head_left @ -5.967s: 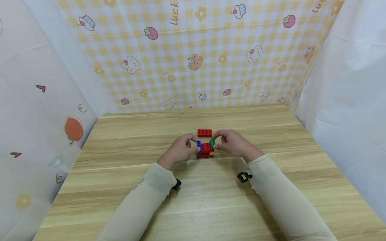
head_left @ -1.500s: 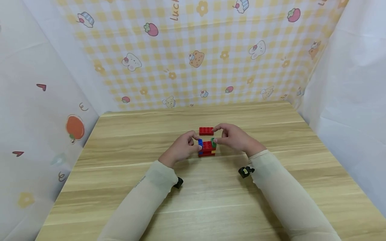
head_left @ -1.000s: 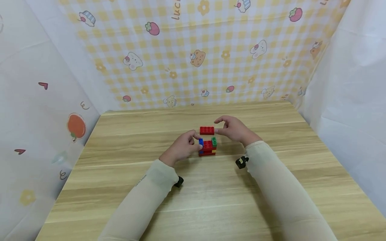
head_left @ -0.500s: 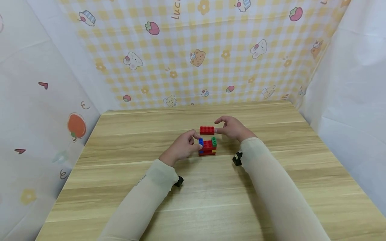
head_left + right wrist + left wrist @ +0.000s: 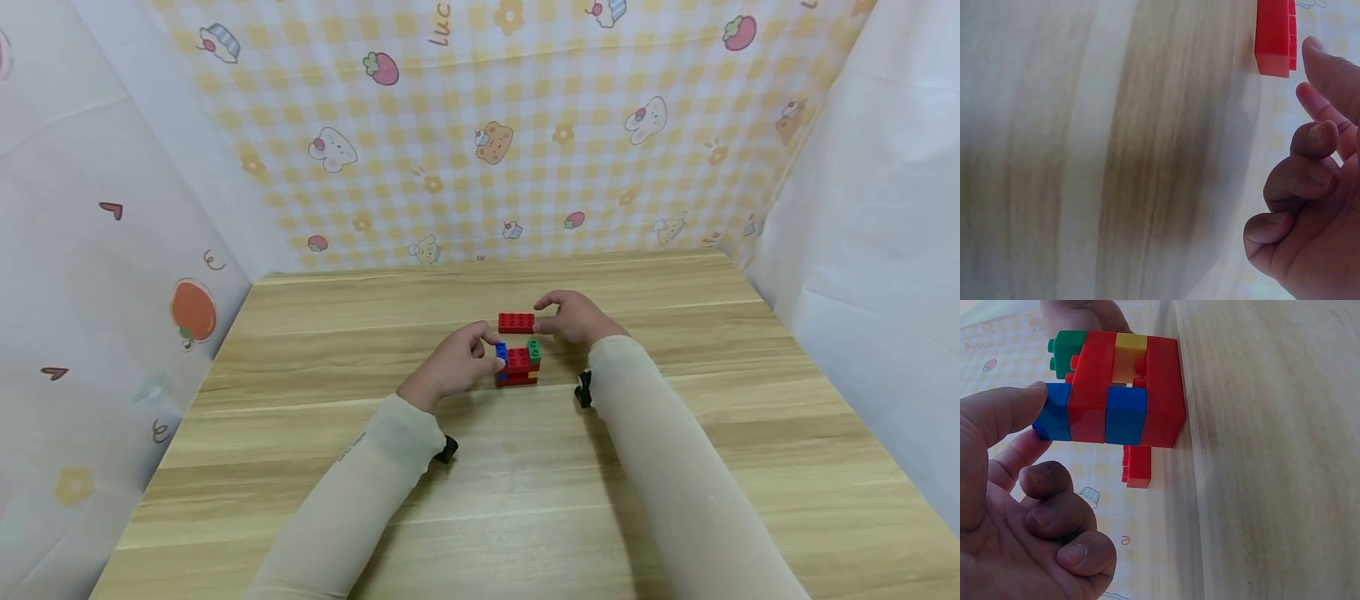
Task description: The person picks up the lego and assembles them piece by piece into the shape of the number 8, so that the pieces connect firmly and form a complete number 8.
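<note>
A small stack of toy building bricks stands on the table. Its two red bricks have a lower blue brick [image 5: 1125, 415] and a yellow brick [image 5: 1130, 356] between them. On top sit an upper blue brick [image 5: 501, 351] at the left end and a green brick [image 5: 534, 351] at the right. My left hand [image 5: 452, 362] pinches the upper blue brick between thumb and index finger; its other fingers are curled. Behind the stack lies a loose red brick [image 5: 516, 322]. Beside its right end is my right hand [image 5: 579, 320], thumb and index finger spread, nothing between them.
The wooden table [image 5: 525, 492] reaches back to a checked yellow cloth [image 5: 480, 192]. White sheets hang at the left and right sides. Black wrist mounts [image 5: 447, 450] show under both sleeves.
Six seconds ago my right hand held the green brick at the stack; it has let go and moved back beside the loose red brick. My left hand keeps its pinch on the upper blue brick.
</note>
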Demonstrator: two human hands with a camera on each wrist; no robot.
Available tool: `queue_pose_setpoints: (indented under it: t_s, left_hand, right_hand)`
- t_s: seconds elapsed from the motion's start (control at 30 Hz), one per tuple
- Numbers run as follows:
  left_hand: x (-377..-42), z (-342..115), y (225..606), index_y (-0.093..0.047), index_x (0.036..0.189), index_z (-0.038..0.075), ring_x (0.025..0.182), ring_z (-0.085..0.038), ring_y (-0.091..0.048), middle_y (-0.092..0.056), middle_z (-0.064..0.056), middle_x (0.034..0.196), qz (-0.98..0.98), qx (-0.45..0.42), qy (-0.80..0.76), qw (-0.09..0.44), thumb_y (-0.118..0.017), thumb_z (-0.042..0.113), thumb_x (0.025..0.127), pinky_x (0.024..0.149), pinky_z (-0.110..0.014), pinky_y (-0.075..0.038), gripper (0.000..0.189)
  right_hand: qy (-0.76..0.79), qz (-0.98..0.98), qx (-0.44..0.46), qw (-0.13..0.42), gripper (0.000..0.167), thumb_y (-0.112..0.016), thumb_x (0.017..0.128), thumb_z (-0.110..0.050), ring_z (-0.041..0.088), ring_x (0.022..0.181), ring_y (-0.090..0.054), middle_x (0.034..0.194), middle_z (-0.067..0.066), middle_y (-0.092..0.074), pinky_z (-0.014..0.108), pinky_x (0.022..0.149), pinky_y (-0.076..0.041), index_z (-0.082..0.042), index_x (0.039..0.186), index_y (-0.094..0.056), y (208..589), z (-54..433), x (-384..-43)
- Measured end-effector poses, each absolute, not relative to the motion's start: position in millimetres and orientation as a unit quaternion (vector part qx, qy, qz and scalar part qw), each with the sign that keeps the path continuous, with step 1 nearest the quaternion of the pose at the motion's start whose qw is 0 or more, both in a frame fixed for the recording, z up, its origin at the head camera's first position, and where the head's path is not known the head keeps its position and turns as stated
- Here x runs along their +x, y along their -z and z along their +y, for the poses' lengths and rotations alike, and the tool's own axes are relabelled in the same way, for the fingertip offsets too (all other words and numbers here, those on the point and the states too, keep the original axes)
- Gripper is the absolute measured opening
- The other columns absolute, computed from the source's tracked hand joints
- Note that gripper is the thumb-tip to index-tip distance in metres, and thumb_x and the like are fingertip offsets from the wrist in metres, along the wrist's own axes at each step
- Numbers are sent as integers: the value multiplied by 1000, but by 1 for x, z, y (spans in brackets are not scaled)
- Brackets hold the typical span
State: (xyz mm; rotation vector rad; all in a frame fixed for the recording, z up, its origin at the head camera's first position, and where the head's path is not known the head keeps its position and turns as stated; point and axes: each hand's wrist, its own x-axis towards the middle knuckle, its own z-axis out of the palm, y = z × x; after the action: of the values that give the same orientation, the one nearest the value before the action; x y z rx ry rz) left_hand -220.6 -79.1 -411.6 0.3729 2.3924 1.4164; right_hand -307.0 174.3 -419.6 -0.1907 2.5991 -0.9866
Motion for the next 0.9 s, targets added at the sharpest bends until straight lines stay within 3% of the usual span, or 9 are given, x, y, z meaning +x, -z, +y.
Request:
queue_pose_setpoints:
  t_s: [0.17,0.4,0.63,0.9]
  left_hand:
    - [-222,-79,412,-66,121,18,54,-18,-38,-42,0,70,843,127,-494,168,-73,23,100,52,-30,-33,22]
    - [-222,-79,412,-66,121,19,54,-18,-38,-43,0,70,845,127,-491,168,-73,23,100,53,-30,-33,23]
    - [-223,-79,414,-65,121,18,54,-18,-38,-43,0,70,846,131,-489,166,-73,24,100,52,-30,-32,23]
    - [-222,-79,412,-65,121,18,54,-18,-38,-43,0,70,846,129,-489,171,-72,23,101,53,-30,-33,22]
  right_hand:
    - [337,922,-66,176,43,-74,99,-29,29,102,-52,125,13,-63,43,92,-46,-17,140,-65,420,172,-309]
    - [330,925,-68,177,43,-76,98,-27,29,113,-55,150,11,-58,50,109,-46,-18,139,-66,420,165,-311]
    - [325,927,-62,178,42,-76,98,-23,32,125,-53,153,14,-55,54,114,-43,-15,138,-66,418,160,-308]
    - [330,926,-40,179,39,-76,98,-22,33,128,-51,153,13,-55,55,114,-43,-16,136,-67,422,156,-308]
